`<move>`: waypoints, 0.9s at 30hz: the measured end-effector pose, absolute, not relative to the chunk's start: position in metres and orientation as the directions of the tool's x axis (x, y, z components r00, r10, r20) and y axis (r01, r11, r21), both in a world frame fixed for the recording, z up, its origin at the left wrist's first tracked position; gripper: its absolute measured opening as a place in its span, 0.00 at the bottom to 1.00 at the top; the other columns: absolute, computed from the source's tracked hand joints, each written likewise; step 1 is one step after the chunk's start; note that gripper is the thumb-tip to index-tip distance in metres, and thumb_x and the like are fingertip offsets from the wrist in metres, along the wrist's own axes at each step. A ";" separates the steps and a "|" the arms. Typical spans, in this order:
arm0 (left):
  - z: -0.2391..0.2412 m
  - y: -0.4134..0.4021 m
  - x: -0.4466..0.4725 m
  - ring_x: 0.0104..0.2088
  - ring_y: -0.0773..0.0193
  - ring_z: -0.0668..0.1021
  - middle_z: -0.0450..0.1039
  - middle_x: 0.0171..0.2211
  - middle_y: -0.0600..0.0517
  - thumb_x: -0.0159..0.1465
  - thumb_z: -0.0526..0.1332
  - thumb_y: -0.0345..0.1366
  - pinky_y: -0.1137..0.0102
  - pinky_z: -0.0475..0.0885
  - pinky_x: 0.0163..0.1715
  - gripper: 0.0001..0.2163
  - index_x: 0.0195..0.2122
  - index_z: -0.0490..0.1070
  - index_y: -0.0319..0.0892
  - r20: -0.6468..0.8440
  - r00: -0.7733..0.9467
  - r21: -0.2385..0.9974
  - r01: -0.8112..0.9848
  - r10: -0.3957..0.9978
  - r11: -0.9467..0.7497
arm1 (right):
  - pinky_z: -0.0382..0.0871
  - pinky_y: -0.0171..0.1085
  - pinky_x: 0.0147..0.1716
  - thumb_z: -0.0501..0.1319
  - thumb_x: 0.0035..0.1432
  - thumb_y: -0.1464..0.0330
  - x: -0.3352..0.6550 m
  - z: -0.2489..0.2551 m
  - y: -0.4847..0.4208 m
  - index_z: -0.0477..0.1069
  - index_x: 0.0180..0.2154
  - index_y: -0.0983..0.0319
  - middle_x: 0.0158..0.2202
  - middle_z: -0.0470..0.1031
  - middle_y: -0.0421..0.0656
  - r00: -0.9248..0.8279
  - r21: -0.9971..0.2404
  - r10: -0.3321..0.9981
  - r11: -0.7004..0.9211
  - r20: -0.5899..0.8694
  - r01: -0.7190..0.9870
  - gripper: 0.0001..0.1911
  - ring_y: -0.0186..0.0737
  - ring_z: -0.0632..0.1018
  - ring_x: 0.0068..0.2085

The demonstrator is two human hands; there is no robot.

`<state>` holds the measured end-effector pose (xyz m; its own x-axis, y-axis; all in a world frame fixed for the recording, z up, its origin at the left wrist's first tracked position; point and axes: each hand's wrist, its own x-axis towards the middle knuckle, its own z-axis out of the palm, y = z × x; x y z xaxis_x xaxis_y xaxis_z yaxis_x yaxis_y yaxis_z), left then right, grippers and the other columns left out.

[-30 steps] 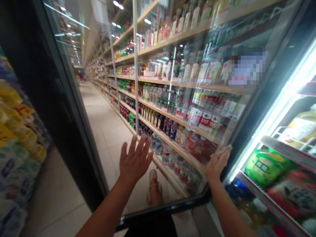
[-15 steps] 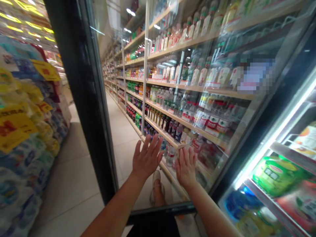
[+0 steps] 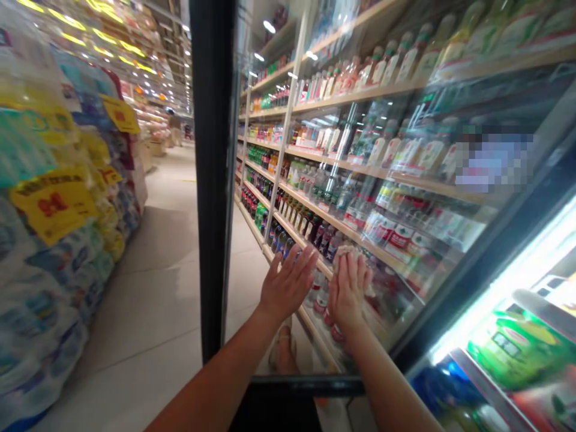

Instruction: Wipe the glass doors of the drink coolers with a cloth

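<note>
An open glass cooler door with a black frame stands in front of me. My left hand lies flat on the glass low down, fingers spread, holding nothing. Right beside it, my right hand presses a small pale cloth against the glass. The cloth shows above my fingertips. Through the pane I see aisle shelves of bottles and my sandalled foot.
The lit cooler interior at the lower right holds green packs on wire shelves. Stacked bagged goods with yellow price tags fill the left side. A tiled aisle floor runs away between them and the door.
My right hand with the cloth slid left across the glass from the door's hinge side to beside my left hand. The left hand stayed on the glass. The view turned left.
</note>
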<state>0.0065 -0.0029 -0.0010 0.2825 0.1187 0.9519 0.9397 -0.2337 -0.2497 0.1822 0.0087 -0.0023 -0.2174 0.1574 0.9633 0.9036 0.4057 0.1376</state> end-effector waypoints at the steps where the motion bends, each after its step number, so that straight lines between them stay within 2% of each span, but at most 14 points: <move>1: -0.001 -0.002 0.006 0.73 0.58 0.48 0.61 0.67 0.48 0.71 0.57 0.41 0.56 0.39 0.73 0.26 0.69 0.58 0.42 0.953 0.281 -0.248 0.939 0.116 -0.238 | 0.42 0.59 0.70 0.49 0.70 0.70 0.182 0.004 0.009 0.40 0.73 0.62 0.70 0.58 0.54 -0.211 0.129 0.157 0.416 0.965 0.900 0.34 0.52 0.48 0.74; 4: -0.001 0.000 0.004 0.73 0.56 0.50 0.63 0.67 0.47 0.71 0.57 0.39 0.55 0.39 0.73 0.26 0.69 0.58 0.40 0.955 0.277 -0.243 0.935 0.103 -0.258 | 0.41 0.60 0.70 0.47 0.71 0.69 0.174 0.049 0.012 0.40 0.73 0.60 0.71 0.56 0.52 -0.138 0.055 0.157 0.446 0.978 0.894 0.33 0.51 0.48 0.74; 6: -0.003 -0.003 0.002 0.72 0.55 0.52 0.60 0.68 0.45 0.71 0.56 0.34 0.55 0.43 0.73 0.28 0.71 0.53 0.39 0.959 0.275 -0.239 0.914 0.068 -0.327 | 0.41 0.62 0.70 0.45 0.72 0.68 0.161 0.077 0.013 0.38 0.73 0.60 0.72 0.53 0.51 -0.076 0.000 0.151 0.449 0.986 0.894 0.33 0.50 0.47 0.74; 9: -0.007 -0.017 0.001 0.72 0.53 0.54 0.46 0.73 0.41 0.70 0.51 0.28 0.55 0.58 0.69 0.31 0.73 0.43 0.39 0.987 0.157 -0.123 0.861 0.027 -0.493 | 0.43 0.62 0.69 0.45 0.72 0.67 0.131 0.077 0.011 0.37 0.73 0.63 0.73 0.49 0.53 -0.056 -0.025 0.175 0.429 0.983 0.903 0.33 0.54 0.43 0.74; 11: -0.011 -0.032 0.002 0.72 0.53 0.53 0.38 0.74 0.41 0.72 0.47 0.31 0.56 0.63 0.66 0.30 0.74 0.39 0.41 0.997 0.063 -0.022 0.807 0.049 -0.590 | 0.46 0.59 0.69 0.46 0.71 0.67 0.111 0.053 0.006 0.37 0.73 0.62 0.73 0.50 0.52 -0.161 0.054 0.207 0.444 0.965 0.894 0.34 0.54 0.44 0.74; 14: -0.010 -0.050 0.004 0.72 0.54 0.52 0.40 0.74 0.42 0.74 0.40 0.40 0.55 0.62 0.67 0.28 0.74 0.37 0.42 0.986 0.072 0.050 0.725 0.147 -0.687 | 0.53 0.51 0.69 0.45 0.70 0.69 0.094 0.018 -0.006 0.35 0.74 0.58 0.73 0.54 0.48 -0.382 0.189 0.242 0.567 0.892 0.802 0.35 0.48 0.50 0.74; 16: -0.003 -0.056 0.003 0.73 0.53 0.52 0.42 0.74 0.41 0.75 0.36 0.45 0.54 0.59 0.68 0.28 0.74 0.37 0.43 0.969 0.097 0.096 0.701 0.228 -0.707 | 0.58 0.48 0.67 0.44 0.70 0.69 0.100 0.014 -0.015 0.29 0.73 0.60 0.73 0.51 0.49 -0.434 0.172 0.245 0.670 0.867 0.722 0.36 0.45 0.52 0.73; 18: 0.005 -0.056 0.003 0.73 0.52 0.51 0.40 0.74 0.40 0.74 0.33 0.46 0.53 0.59 0.68 0.29 0.74 0.35 0.44 0.953 0.069 0.160 0.710 0.294 -0.686 | 0.60 0.49 0.66 0.44 0.70 0.68 0.120 0.025 -0.021 0.25 0.73 0.63 0.75 0.44 0.53 -0.386 0.108 0.233 0.720 0.893 0.685 0.37 0.46 0.51 0.73; 20: 0.008 -0.054 0.004 0.73 0.51 0.48 0.37 0.74 0.39 0.75 0.35 0.46 0.52 0.58 0.68 0.28 0.74 0.34 0.43 0.942 0.058 0.179 0.745 0.330 -0.643 | 0.59 0.53 0.66 0.44 0.71 0.68 0.148 0.036 -0.019 0.26 0.73 0.63 0.75 0.40 0.56 -0.258 0.049 0.213 0.676 0.942 0.736 0.37 0.50 0.50 0.74; 23: -0.006 -0.051 0.011 0.74 0.48 0.43 0.39 0.74 0.38 0.75 0.46 0.41 0.49 0.55 0.69 0.30 0.74 0.36 0.41 0.922 0.099 0.126 0.836 0.373 -0.533 | 0.50 0.63 0.67 0.46 0.72 0.65 0.187 0.032 -0.001 0.32 0.73 0.63 0.74 0.45 0.58 -0.103 0.003 0.199 0.447 0.975 0.895 0.36 0.57 0.47 0.74; 25: -0.021 -0.049 0.015 0.74 0.48 0.42 0.43 0.73 0.38 0.73 0.51 0.37 0.47 0.52 0.69 0.31 0.74 0.40 0.41 0.920 0.088 0.100 0.890 0.382 -0.445 | 0.47 0.64 0.67 0.47 0.72 0.62 0.203 0.016 0.014 0.36 0.73 0.64 0.72 0.51 0.60 -0.113 0.046 0.199 0.313 0.973 0.949 0.35 0.59 0.48 0.74; 27: -0.029 -0.046 0.013 0.74 0.49 0.44 0.46 0.72 0.38 0.72 0.53 0.34 0.47 0.51 0.70 0.31 0.73 0.42 0.40 0.930 0.074 0.079 0.916 0.360 -0.393 | 0.46 0.63 0.67 0.48 0.72 0.61 0.210 -0.002 0.025 0.39 0.73 0.65 0.70 0.56 0.61 -0.148 0.096 0.187 0.264 0.971 0.960 0.35 0.58 0.49 0.73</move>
